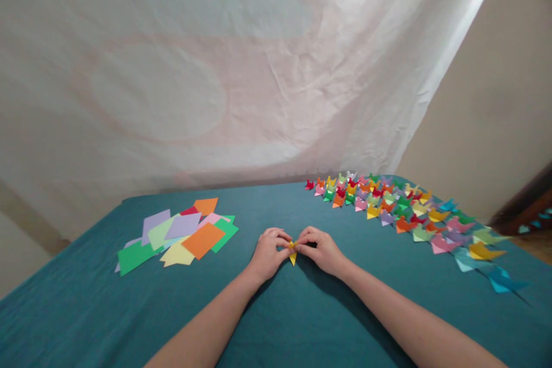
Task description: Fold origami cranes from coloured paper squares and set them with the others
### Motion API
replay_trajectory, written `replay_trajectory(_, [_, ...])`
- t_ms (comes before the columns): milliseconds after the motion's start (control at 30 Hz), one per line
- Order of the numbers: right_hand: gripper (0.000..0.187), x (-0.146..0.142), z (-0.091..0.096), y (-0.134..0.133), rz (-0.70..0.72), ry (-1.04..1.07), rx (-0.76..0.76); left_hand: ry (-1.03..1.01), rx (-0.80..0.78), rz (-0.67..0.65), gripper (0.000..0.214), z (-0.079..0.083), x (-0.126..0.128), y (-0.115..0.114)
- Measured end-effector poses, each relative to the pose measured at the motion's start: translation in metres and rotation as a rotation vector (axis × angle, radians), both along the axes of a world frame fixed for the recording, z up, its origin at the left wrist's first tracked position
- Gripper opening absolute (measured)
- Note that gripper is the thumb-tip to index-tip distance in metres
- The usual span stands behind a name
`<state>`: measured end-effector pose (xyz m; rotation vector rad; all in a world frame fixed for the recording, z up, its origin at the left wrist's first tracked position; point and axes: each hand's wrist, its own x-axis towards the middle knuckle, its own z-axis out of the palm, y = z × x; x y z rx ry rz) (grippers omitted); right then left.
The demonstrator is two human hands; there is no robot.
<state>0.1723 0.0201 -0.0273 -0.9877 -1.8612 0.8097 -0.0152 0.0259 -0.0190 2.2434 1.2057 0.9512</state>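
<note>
We look down on a teal cloth-covered table (267, 333), two bare forearms (207, 322) reaching in from the near side. At the middle we find the left hand (269, 253) and the right hand (321, 250) facing each other, fingertips close together. Between them, just above or on the cloth (we cannot tell which): a small yellow paper piece (293, 259), folded, its pointed end towards the person. We see both hands pinching it between thumb and fingers, one from each side, near its far end. Part of it is hidden by the fingertips, so we cannot make out all its folds.

To the left, apart from the hands, we record a loose spread of paper sheets (181, 227), overlapping: orange, green, lilac, pale yellow, pale green, pink, a little red. An orange sheet (203, 240) lies on top at the right of the spread; a green sheet (135, 257) juts out at the left.

To the right we note slanting rows of folded paper birds (404, 225) in mixed colours, a blue bird (502, 280) at the near end. Behind the table we see a pale hanging sheet (194, 86) with faint pink shapes
</note>
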Motion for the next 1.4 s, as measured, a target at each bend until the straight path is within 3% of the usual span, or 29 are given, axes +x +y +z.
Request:
replay_trajectory(633, [0.019, 0.005, 0.006, 0.002, 0.023, 0.077, -0.108, -0.09, -0.048, -0.031, 0.011, -0.001, -0.002, 0.002])
replay_trajectory(1400, [0.02, 0.005, 0.013, -0.001, 0.034, 0.072, -0.139, -0.067, 0.044, -0.032, 0.007, 0.01, 0.001, -0.006])
